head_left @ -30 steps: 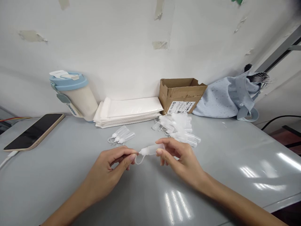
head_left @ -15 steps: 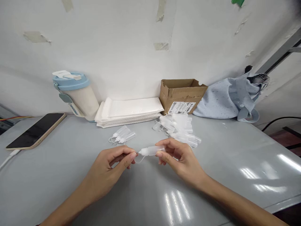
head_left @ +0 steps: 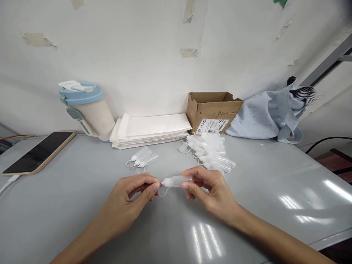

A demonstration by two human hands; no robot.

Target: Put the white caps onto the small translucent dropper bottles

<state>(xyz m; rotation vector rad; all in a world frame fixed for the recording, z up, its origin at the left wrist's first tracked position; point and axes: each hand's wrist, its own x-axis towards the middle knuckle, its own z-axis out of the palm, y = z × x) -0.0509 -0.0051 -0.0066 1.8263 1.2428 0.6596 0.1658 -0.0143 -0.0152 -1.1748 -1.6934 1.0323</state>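
Observation:
A small translucent dropper bottle point(head_left: 176, 180) lies sideways between my two hands above the grey table point(head_left: 68, 205). My right hand point(head_left: 211, 190) grips its body with thumb and fingers. My left hand point(head_left: 129, 198) pinches the bottle's tethered cap at the nozzle tip, with a thin loop hanging below. A pile of several like bottles point(head_left: 209, 150) lies just behind my right hand. A smaller group of bottles point(head_left: 141, 158) lies behind my left hand.
Along the white wall stand a cream cup with a blue lid point(head_left: 86, 110), a stack of white padded envelopes point(head_left: 150, 130), an open cardboard box point(head_left: 213, 110) and a pale blue cloth bag point(head_left: 269, 113). A phone point(head_left: 40, 152) on a cable lies at the left.
Both hands with the bottle have drifted slightly nearer to me and lower in view; the grips are the same.

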